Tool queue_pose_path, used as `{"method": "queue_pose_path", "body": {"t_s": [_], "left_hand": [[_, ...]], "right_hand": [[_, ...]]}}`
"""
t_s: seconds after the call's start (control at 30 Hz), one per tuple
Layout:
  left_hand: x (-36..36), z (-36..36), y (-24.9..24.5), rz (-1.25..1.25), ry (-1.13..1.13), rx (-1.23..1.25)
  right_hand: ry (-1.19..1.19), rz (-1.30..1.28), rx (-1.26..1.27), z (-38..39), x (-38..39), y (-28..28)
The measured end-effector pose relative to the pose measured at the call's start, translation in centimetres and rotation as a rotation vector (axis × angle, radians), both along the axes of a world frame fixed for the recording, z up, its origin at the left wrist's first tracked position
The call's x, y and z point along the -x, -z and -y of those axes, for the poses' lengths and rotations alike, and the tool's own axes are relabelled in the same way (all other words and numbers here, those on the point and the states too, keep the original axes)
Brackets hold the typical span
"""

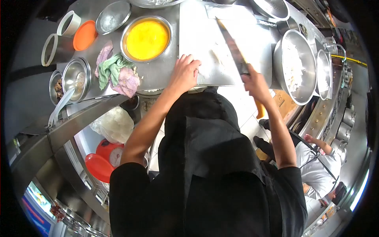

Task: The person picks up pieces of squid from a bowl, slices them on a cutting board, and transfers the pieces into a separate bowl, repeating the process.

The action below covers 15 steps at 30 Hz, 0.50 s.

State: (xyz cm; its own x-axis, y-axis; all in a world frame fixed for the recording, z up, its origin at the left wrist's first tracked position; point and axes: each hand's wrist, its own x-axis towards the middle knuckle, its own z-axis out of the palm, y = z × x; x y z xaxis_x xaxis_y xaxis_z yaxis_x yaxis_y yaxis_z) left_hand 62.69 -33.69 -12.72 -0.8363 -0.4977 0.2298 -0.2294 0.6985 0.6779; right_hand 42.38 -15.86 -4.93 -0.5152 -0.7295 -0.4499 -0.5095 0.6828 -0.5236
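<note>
My right hand (256, 83) is wrapped round the yellow handle of a long knife (233, 46), whose blade points up and away over a white cutting board (197, 33). At the board's near left edge rests my left hand (186, 72), its fingers curled together; whatever they may hold is hidden. A few pale pieces (221, 55) lie on the board between the hands. To the right stands a large metal bowl (294, 69) with white chopped pieces inside. Left of the board is a metal bowl of yellow liquid (147, 38).
Crumpled pink and green cloths (114, 73) lie on the metal counter at left, near stacked steel bowls (77, 79) and an orange lid (85, 35). More metal bowls (324, 73) stand at right. Another person (318, 162) in a light shirt is at lower right.
</note>
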Motion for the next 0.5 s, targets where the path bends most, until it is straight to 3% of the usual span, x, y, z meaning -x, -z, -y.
{"method": "queue_pose_path", "body": {"t_s": [0.07,0.13,0.2,0.27,0.33,0.4,0.43,0.5], "left_hand": [[0.6,0.8,-0.8,0.067,0.061,0.021],[1.8,1.5,-1.8,0.126,0.13,0.049],[3.4,1.8,-2.6,0.147,0.177,-0.036],[5.6,1.8,-2.7,0.169,0.285,0.014],[8.0,0.7,-2.9,0.25,0.307,0.214],[10.6,0.6,-3.4,0.385,0.392,0.274],[12.0,0.6,-3.6,0.52,0.443,0.328],[14.2,0.8,-2.6,0.543,0.482,0.367]], "right_hand": [[0.253,0.168,0.153,-1.5,0.8,-3.8],[0.358,0.142,0.246,-4.4,2.9,-4.5],[0.368,0.011,0.19,-5.4,2.5,-7.5],[0.472,0.065,0.166,-7.0,2.8,-8.1],[0.603,0.145,0.193,-8.6,2.2,-7.8],[0.468,0.2,0.263,-9.4,1.8,-7.6],[0.52,0.254,0.268,-9.7,1.5,-7.5],[0.513,0.264,0.201,-10.2,1.1,-7.6]]}}
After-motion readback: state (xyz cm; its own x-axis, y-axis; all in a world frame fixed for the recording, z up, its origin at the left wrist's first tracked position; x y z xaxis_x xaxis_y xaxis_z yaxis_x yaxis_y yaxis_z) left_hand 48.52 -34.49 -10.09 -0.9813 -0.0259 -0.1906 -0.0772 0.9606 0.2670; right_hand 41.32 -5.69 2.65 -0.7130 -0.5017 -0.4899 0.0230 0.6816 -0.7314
